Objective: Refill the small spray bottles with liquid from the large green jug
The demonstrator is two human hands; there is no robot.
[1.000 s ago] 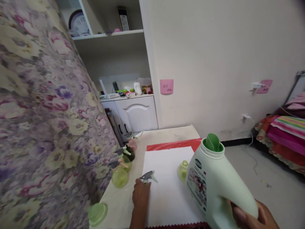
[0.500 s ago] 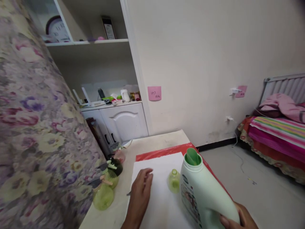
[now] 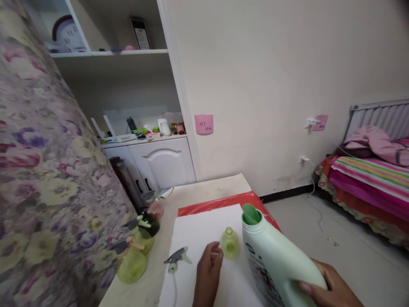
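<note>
Left hand is free, fingers loosely curled, right beside a small clear-green bottle; can't really tell if the fingertips touch it. Right hand has a solid grip on the handle of a big pale green jug, which is tipped a bit to the left. The jug's mouth is open, with a darker green spout showing inside, and there's a picture label on its side. So in the head view the little bottle stands upright, mouth open, on a white sheet, between the left hand and the jug. Left of that hand there's a grey spray head with its thin tube pointing toward the person. Under the white sheet, a red sheet peeks out along the far edge, all on a pale table. Along the table's left side it's a row of spray bottles: two yellow-green ones, a dark one and a pinkish one, next to a flowery curtain.
</note>
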